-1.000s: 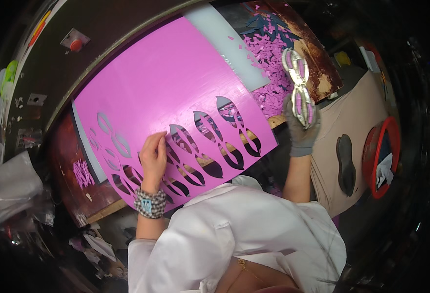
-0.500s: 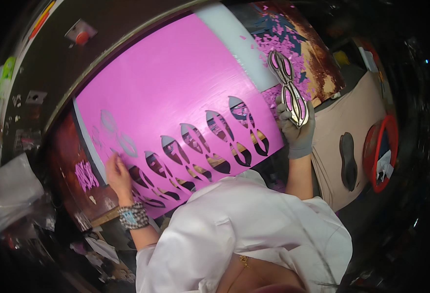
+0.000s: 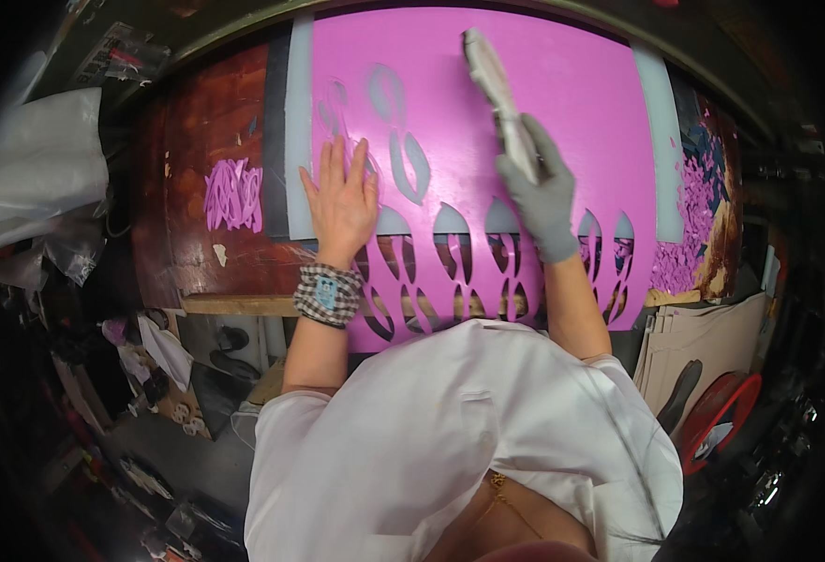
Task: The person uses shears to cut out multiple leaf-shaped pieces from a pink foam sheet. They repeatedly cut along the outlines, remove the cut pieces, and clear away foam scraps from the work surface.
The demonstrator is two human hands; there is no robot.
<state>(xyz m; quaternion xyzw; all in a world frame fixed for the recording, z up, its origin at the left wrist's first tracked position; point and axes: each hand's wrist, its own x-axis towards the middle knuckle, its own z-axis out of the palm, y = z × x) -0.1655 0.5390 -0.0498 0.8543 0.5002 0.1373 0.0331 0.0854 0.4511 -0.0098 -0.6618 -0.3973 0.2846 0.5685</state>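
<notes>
A large pink sheet point(image 3: 581, 103) lies over a pale cutting board point(image 3: 656, 150). Curved, leaf-shaped holes run along its near edge, and more are cut at its left side. My bare left hand point(image 3: 345, 206) rests on the sheet's left part with fingers stretched, beside the cut-out shapes there; thin pink slivers show near the fingertips. In my gloved right hand point(image 3: 542, 201) is a long metal cutting die point(image 3: 493, 84), tilted and slightly blurred, held by its near end above the middle of the sheet. The fingers wrap round its sides.
A small pile of pink cut pieces point(image 3: 234, 195) lies on the brown tabletop at left. Pink and dark scraps point(image 3: 679, 215) cover the right end. A machine beam point(image 3: 244, 42) spans the far side. Beige sheets point(image 3: 703, 347) and a red basin point(image 3: 723, 421) stand at lower right.
The view has turned from the right end toward the middle. My right hand has brought the die from the scraps at right over the sheet. My left hand has moved farther onto the sheet.
</notes>
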